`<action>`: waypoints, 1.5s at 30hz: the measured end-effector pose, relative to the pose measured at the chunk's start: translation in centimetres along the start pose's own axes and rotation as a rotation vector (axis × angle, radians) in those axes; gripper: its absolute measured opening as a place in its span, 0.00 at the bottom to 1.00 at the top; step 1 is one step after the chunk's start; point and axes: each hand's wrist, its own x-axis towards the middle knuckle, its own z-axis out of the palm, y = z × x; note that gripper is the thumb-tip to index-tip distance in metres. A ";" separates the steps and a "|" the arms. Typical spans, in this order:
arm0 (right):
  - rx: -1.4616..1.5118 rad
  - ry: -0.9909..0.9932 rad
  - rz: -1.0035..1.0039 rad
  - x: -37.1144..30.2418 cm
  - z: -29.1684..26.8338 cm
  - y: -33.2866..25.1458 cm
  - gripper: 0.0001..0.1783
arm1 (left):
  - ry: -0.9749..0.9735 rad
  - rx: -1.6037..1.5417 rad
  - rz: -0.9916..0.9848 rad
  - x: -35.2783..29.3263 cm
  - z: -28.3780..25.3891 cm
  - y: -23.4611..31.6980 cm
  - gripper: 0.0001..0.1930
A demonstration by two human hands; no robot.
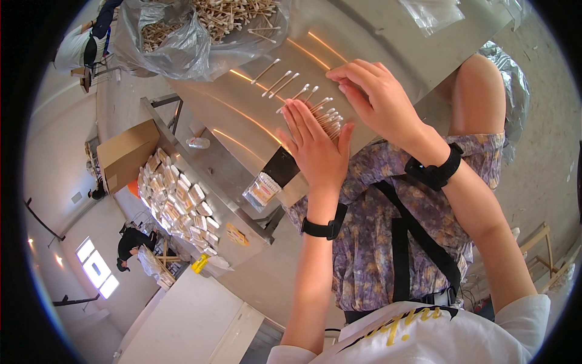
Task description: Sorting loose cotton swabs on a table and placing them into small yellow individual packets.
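Note:
My left hand (315, 142) lies flat, fingers stretched out and together, over the metal table. Wooden cotton swabs (330, 120) with white tips are bunched under and beside it, between its fingers and thumb; the palm hides part of them. Farther left, several loose swabs (280, 84) lie spread in a slanting row. Just right of the swabs, my right hand (379, 91) hovers with bent fingers and the thumb a little apart; nothing shows in it. A small clear pack of swabs (262, 189) sits at the near table edge beside a black block (280, 167).
A large clear plastic bag (182, 54) heaped with swabs lies at the table's far left. Beyond, another table carries many small packs (179, 197) and a cardboard box (127, 151). A flat plastic bag (431, 13) lies far right. Two people are in the background.

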 end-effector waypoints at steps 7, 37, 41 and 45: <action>0.010 -0.007 -0.018 0.0 0.4 0.3 0.10 | 0.051 0.004 0.068 -0.7 0.4 0.6 0.54; 0.764 -0.028 0.372 1.4 4.6 1.0 0.21 | 0.314 -1.046 -0.208 1.0 -1.3 -1.4 0.35; 0.793 -0.011 0.332 1.5 5.9 0.4 0.24 | 0.537 -1.474 -0.381 1.6 -0.7 -0.5 0.38; 0.794 -0.073 0.321 0.9 6.1 -0.1 0.27 | 0.495 -1.581 -0.396 3.0 -1.6 1.2 0.41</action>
